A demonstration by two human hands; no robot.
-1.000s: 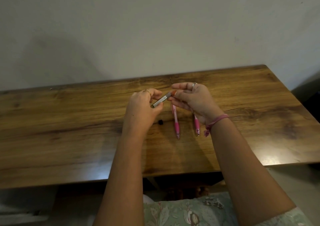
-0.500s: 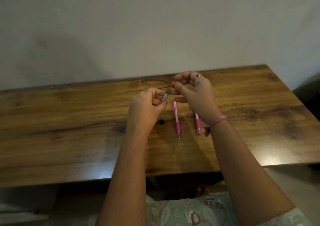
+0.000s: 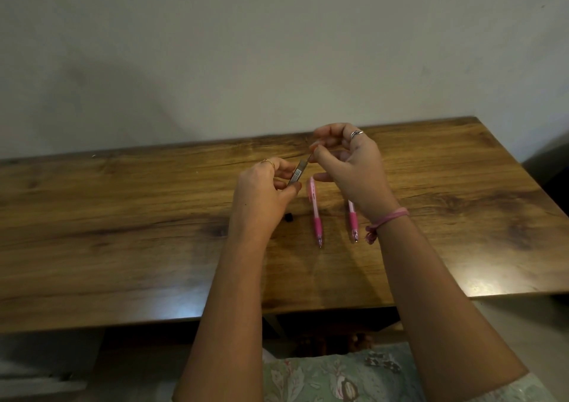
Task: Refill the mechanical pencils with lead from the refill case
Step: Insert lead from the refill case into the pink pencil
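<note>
Forearms reach out over the near edge of the wooden table [image 3: 123,247], and just beyond the wrists two pink mechanical pencils lie flat on the wood. The left pencil [image 3: 314,210] is fully in view, its long axis running away from the person with the tip pointing back toward them; the right pencil [image 3: 353,221] lies parallel and near it, its far end hidden under the right wrist. A small black cap [image 3: 288,217] sits on the wood just left of the left pencil.

Above and beyond these, the left hand [image 3: 261,192] grips the slim grey refill case [image 3: 298,174] between curled fingers and thumb, the case tilted so its open end points up and right. The right hand [image 3: 348,164] is at that open end, thumb and forefinger pinched together on what seems to be a thin lead [image 3: 308,157] projecting from the case, the other fingers loosely curled above.

My judgement is that the coming move hinges on this line: the lead should be drawn along the case's axis, up and right, then carried down to the left pencil, which lies directly beneath the right hand's fingers.
</note>
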